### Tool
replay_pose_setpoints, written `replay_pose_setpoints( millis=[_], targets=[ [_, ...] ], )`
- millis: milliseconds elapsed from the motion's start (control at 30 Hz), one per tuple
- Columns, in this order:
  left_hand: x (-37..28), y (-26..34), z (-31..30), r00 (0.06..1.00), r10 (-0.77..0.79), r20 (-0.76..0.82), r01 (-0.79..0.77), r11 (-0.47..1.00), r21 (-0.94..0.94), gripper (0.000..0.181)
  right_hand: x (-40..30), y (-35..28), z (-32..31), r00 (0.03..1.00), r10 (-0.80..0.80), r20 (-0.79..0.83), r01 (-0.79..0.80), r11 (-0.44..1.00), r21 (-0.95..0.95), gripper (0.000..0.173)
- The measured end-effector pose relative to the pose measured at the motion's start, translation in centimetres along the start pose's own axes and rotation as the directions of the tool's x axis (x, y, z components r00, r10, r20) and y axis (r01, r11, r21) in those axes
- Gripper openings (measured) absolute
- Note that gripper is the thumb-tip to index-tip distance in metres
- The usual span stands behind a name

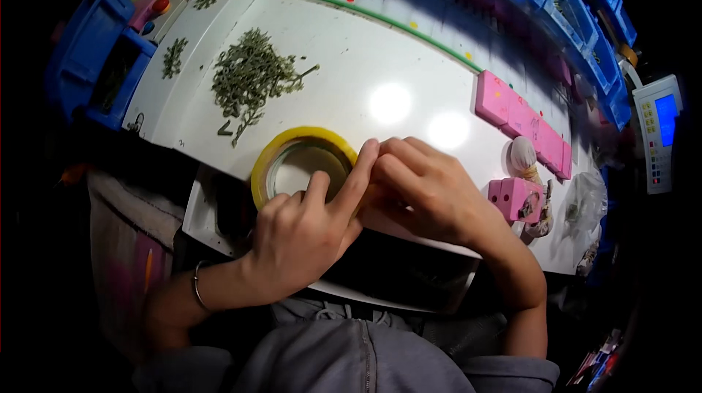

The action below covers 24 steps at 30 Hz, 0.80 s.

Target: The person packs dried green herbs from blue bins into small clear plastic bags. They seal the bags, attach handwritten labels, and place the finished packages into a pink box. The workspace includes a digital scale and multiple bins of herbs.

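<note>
A wide roll of yellow adhesive tape (299,135) lies near the front edge of the white worktable (351,75). My left hand (307,228) rests over the roll's front part, its index finger stretched towards its right side; a bracelet circles the wrist. Close beside it, my right hand (425,190) has curled fingers at the roll's right edge, and the two hands almost meet there. What the right fingertips pinch is hidden. Behind the roll lies a heap of small grey-green branched pieces (252,75), their material unclear.
Pink blocks (526,119) line the right side, near another pink block (515,198), small tied bundles (524,154) and a clear plastic bag (587,204). Blue bins (576,14) stand at the back right, another blue bin (93,53) at left. An open drawer (395,267) lies below the table edge.
</note>
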<state>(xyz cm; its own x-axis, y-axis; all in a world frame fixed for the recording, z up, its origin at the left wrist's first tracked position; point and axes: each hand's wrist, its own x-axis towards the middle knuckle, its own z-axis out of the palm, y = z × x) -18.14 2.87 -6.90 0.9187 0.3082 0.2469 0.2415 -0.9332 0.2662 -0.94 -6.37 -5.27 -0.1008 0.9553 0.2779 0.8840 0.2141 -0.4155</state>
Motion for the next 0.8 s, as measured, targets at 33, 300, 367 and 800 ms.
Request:
replay_pose_setpoints(
  millis=[33, 300, 367, 800],
  targets=[
    [-0.1, 0.0, -0.4, 0.999, -0.027, 0.047, 0.027, 1.000, 0.000, 0.079, 0.0, 0.0, 0.1, 1.000, 0.000, -0.023, 0.000, 1.000, -0.011, 0.026],
    [0.4, -1.7, -1.0, 0.993, -0.063, 0.104, 0.069, 0.996, -0.052, 0.029, -0.2, 0.0, 0.3, 0.997, 0.065, 0.034, -0.065, 0.998, -0.026, 0.025],
    [0.4, -1.9, -0.9, 0.993, 0.009, 0.117, 0.004, 0.994, -0.112, 0.021, -0.2, -0.5, 0.0, 0.997, 0.066, -0.044, -0.070, 0.991, -0.117, 0.032],
    [0.4, -2.3, -0.5, 0.998, 0.034, 0.059, -0.030, 0.997, -0.066, 0.022, -0.1, -7.6, 19.8, 0.945, 0.324, 0.045, -0.278, 0.723, 0.633, 0.021]
  ],
)
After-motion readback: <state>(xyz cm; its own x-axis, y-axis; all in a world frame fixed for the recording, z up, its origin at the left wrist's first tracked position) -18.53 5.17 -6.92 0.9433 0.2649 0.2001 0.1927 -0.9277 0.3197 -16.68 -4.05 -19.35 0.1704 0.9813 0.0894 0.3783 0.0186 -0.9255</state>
